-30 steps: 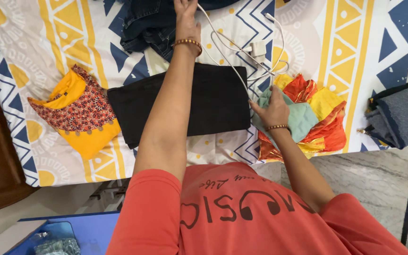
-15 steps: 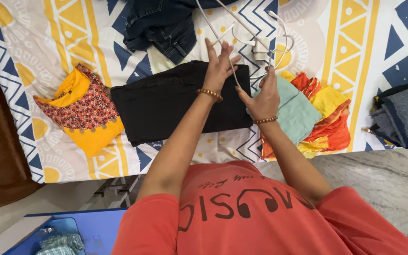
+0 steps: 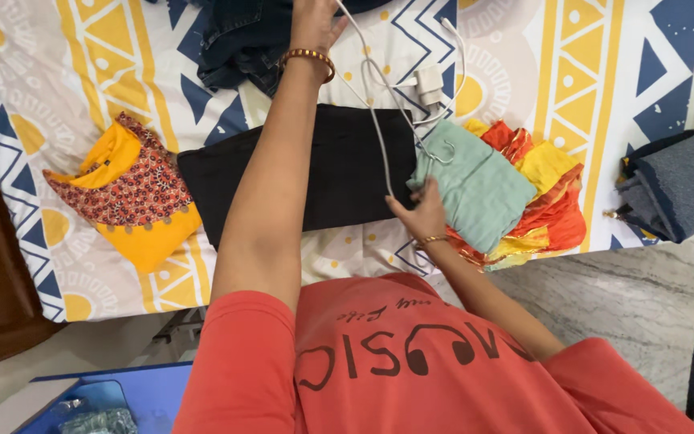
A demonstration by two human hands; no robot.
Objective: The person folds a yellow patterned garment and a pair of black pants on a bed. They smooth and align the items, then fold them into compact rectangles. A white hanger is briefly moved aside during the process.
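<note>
Half a second ago both hands were close together over the folded black garment (image 3: 315,173); now they have parted. The left hand (image 3: 313,22) has stretched far forward again to the top edge of the view, its beaded bracelet at the wrist, and lies on the heap of dark denim (image 3: 242,44), much as it did a second ago. Its fingers run out of frame, so whether they grip the denim cannot be told. The right hand (image 3: 419,213) has drawn back toward the body and now sits at the near left corner of the folded mint-green cloth (image 3: 475,181), fingers curled; it seems to pinch the white cable (image 3: 375,120), which runs from that hand up across the black garment to the white charger plug (image 3: 429,80). The cable, which was looped loosely over the fingers before, now lies in a straighter line. The mint-green cloth rests on top of the orange and yellow fabric (image 3: 548,201), just beside the black garment, all on the patterned bedsheet (image 3: 604,64). The yellow and red printed top (image 3: 122,193) lies unmoved on the left, and the folded grey-blue cloth (image 3: 676,185) on the right.
</note>
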